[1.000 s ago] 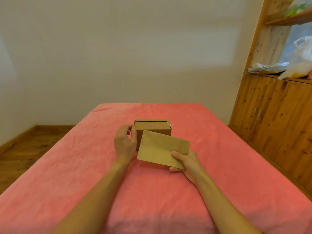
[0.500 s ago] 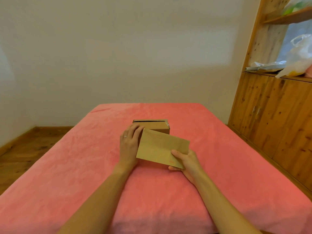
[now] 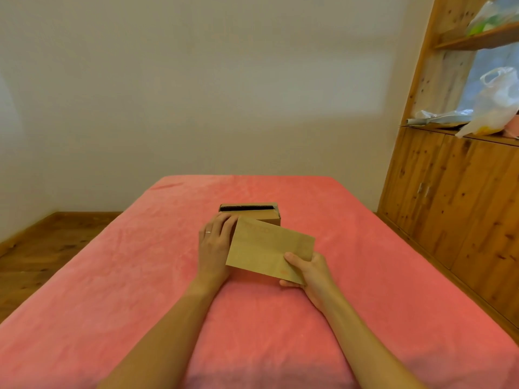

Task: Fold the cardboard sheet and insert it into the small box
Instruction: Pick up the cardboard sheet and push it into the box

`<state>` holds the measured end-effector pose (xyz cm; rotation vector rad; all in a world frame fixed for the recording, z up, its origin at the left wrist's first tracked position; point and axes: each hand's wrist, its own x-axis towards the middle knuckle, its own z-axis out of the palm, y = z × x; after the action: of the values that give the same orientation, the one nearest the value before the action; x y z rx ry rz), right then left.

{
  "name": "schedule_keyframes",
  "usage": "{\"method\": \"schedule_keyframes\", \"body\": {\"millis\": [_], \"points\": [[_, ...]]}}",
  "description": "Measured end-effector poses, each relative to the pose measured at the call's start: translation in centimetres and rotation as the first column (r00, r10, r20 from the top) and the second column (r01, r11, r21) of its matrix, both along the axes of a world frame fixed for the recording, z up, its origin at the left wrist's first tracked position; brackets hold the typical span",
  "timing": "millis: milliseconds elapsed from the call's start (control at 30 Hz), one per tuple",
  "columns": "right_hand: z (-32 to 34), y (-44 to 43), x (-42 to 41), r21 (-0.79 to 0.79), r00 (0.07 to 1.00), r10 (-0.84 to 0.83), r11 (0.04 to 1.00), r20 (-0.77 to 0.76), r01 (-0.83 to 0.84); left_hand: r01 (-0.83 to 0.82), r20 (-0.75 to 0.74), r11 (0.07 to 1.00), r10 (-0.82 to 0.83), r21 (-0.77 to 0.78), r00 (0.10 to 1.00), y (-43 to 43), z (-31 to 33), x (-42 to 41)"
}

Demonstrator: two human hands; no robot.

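While the right hand (image 3: pixel 307 269) pinches the cardboard sheet (image 3: pixel 269 249) at its near right corner, thumb on top and fingers beneath, the rest of the sheet hangs unsupported, tilted up toward the small box (image 3: pixel 250 213). The left hand (image 3: pixel 214 242) lies flat and open against the box's near left side, fingers extended, grasping nothing; a ring shows on one finger. The sheet's far edge overlaps the box front, so contact between them cannot be confirmed. No crease is visible in the sheet.

The box stands on a pink bed cover (image 3: pixel 112 276), its top showing a narrow dark slot (image 3: pixel 246 208).

Risks, as judged: a single-corner grip may let the sheet twist or slip during folding. An unfolded or loosely folded sheet looks too wide for the slot and may jam or buckle. The soft bed offers poor backing for a crisp fold, and the light box may slide or tip if the left hand's bracing eases.
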<state>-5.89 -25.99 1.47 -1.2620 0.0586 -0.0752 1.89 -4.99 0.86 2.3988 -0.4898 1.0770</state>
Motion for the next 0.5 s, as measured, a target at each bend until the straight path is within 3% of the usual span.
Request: {"method": "schedule_keyframes", "body": {"millis": [133, 300, 500], "points": [[1.2, 0.1, 0.6, -0.068, 0.992, -0.118, 0.99, 0.048, 0.121, 0.02, 0.002, 0.999, -0.02, -0.034, 1.0, -0.1, 0.1, -0.2], [5.0, 0.0, 1.5, -0.188, 0.965, -0.154, 0.963, 0.213, 0.195, 0.033, 0.035, 0.997, -0.031, -0.064, 0.999, -0.3, 0.1, 0.1], [11.0, 0.1, 2.0, -0.471, 0.875, -0.113, 0.806, 0.472, 0.358, 0.025, 0.042, 0.998, -0.023, -0.056, 0.999, -0.3, 0.3, -0.1]]}}
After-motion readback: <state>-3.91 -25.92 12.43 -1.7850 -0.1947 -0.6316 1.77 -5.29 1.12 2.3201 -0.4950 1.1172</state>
